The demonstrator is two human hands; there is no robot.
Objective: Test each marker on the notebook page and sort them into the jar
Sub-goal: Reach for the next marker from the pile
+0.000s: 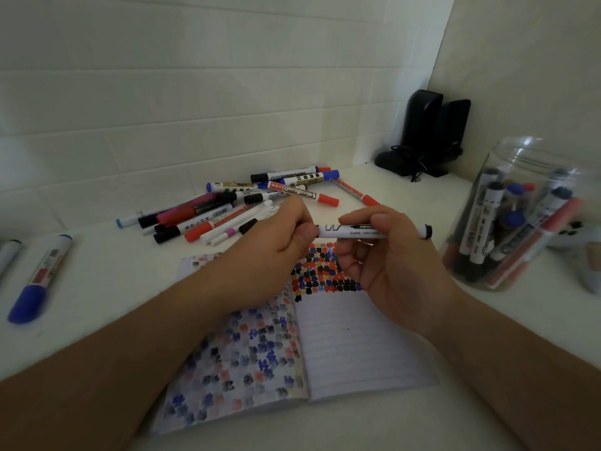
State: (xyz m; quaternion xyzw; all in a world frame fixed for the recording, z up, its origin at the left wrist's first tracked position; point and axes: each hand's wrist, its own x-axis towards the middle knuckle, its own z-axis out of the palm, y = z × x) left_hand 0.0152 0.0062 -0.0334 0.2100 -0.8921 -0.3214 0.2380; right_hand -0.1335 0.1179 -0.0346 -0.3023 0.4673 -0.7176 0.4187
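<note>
You hold 1 white-barrelled marker (367,231) level above the top of the notebook (357,346), its black end cap pointing right toward the jar (520,219). Your right hand (390,265) curls around the barrel from below, thumb lying along the top, which steadies it. Your left hand (279,232) is closed around the marker's left end, where the cap would be; the cap itself is hidden inside your fist, so you are probably pulling it off or pushing it on, and which of the 2 cannot be told.

Holding it right over the page makes sense: the right-hand page carries rows of black, red and blue test marks at its top, with bare lines below for the next one. The left page shows the same marks bleeding through faintly.

The jar stands to your right, near the notebook, already holding several markers upright. The untested pile (247,203) lies behind the notebook against the tiled wall. 2 more markers (42,275) lie apart at your far left. 2 dark speakers (429,135) sit in the corner.
</note>
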